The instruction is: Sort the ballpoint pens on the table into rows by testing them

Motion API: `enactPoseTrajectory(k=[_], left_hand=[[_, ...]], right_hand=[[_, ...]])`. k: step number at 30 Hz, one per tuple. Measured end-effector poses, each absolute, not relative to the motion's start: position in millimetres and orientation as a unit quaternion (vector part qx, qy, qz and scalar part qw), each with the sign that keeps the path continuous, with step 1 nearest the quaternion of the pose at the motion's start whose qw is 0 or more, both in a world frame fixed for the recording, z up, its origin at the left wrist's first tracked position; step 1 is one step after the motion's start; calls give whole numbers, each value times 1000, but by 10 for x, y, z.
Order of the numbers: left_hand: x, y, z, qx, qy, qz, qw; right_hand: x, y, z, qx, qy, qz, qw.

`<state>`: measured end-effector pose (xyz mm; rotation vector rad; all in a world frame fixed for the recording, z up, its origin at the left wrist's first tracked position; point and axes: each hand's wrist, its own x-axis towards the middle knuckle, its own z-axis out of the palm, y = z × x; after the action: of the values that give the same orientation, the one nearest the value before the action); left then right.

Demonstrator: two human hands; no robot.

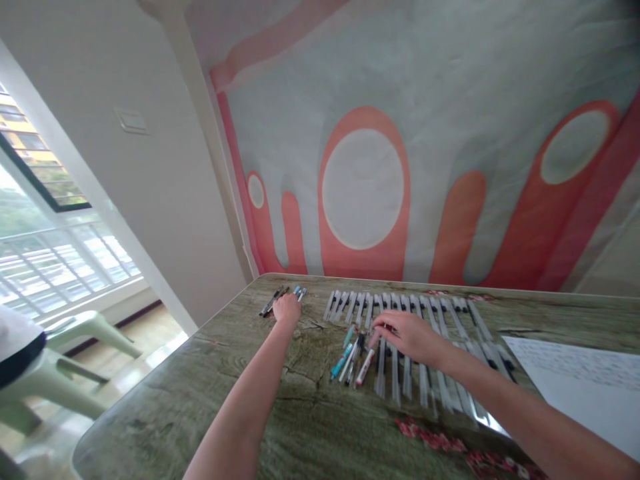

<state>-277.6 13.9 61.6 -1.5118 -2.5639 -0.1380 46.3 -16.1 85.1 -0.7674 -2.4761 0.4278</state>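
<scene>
My left hand [287,309] is at the far left of the table, fingers curled down over a small group of pens. Dark pens [271,301] lie on its left and light blue ones [302,293] on its right; what its fingers hold is hidden. My right hand [407,333] is closed in a pinch above the right end of a loose pen pile, and I cannot make out anything between its fingertips. Just below them lies a pink-and-white pen [365,368]. Beside it are a turquoise pen [341,363] and several white and dark ones.
Two rows of clear plastic sleeves [395,380] with dark parts run under and behind my right hand. A sheet of paper with writing [585,380] lies at the right. The wooden-patterned table [190,393] meets a wall; green stools [75,373] stand at left.
</scene>
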Motion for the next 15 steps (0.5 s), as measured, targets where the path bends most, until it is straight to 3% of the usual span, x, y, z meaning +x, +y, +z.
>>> enactPoseTrajectory(k=[9, 15], left_hand=[[-2585, 46, 702, -531, -840, -102, 40], [-1992, -255, 655, -632, -746, -209, -10]], right_hand=[[541, -68, 784, -304, -893, 174, 281], [399, 129, 769, -357, -822, 284, 340]])
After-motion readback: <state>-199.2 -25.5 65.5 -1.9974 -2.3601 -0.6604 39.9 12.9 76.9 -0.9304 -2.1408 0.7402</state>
